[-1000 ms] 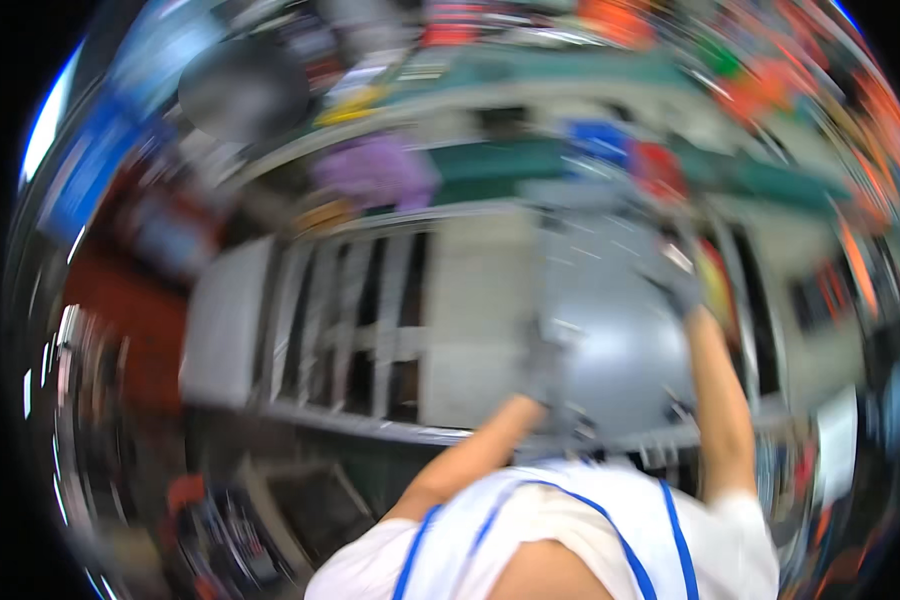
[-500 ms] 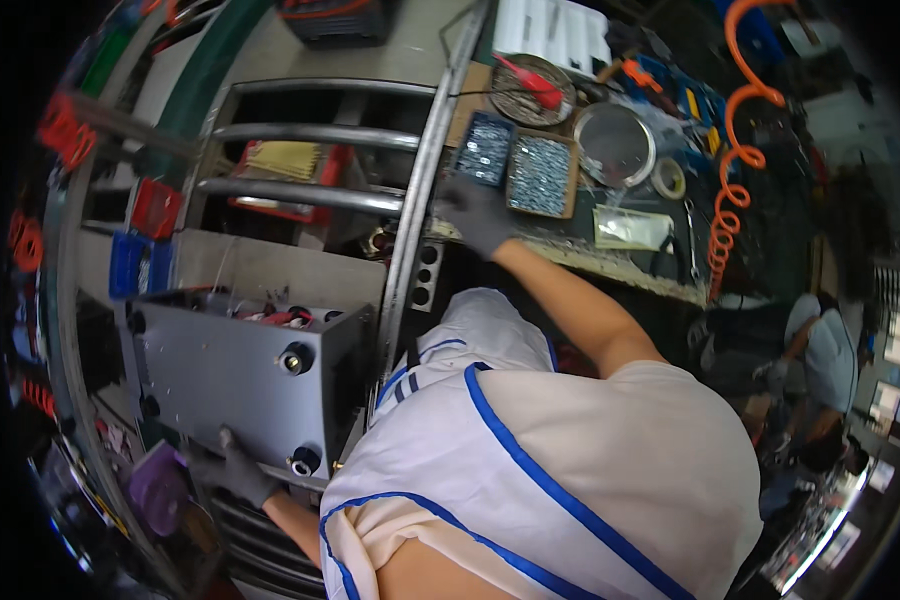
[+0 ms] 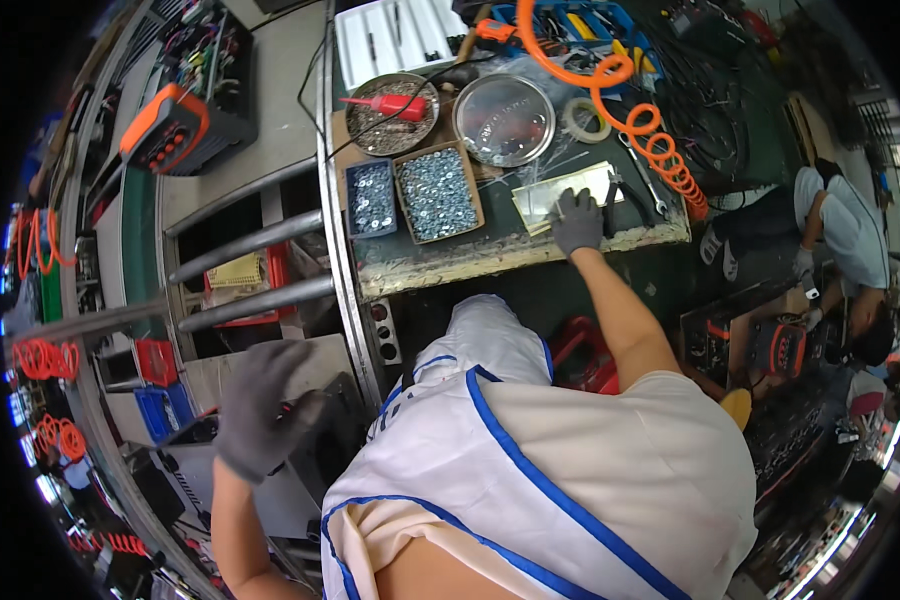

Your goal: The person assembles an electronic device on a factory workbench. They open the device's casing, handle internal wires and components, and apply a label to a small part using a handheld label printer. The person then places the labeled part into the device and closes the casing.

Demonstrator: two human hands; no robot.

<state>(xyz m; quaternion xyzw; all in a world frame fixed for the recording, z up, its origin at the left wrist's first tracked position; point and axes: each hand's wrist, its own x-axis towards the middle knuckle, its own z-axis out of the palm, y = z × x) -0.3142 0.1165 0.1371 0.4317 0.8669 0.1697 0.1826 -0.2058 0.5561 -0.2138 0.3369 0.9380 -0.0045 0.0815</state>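
Note:
My right hand (image 3: 577, 222), in a grey glove, rests with fingers spread on the near edge of a pale yellowish flat packet or stack of sheets (image 3: 535, 205) on the bench. Black-handled pliers (image 3: 622, 192) lie just right of it, and beyond them a steel wrench (image 3: 642, 176). My left hand (image 3: 263, 412), also gloved and slightly blurred, is raised with thumb and fingers apart, holding nothing visible. Below and behind it is a grey metal casing (image 3: 282, 492), partly hidden by the hand and forearm.
Small metal fasteners fill a cardboard box (image 3: 438, 192) and a blue bin (image 3: 372, 200). Behind stand a round tin (image 3: 395, 140) with a red bottle on it, a round lid (image 3: 505, 120) and a tape roll (image 3: 586, 120). An orange coiled hose (image 3: 660, 140) hangs over the bench. Co-workers are at right.
My right hand has gone from beside the fastener boxes to the pale packet at right. My left hand has left the casing's lower edge and risen. The view has shifted.

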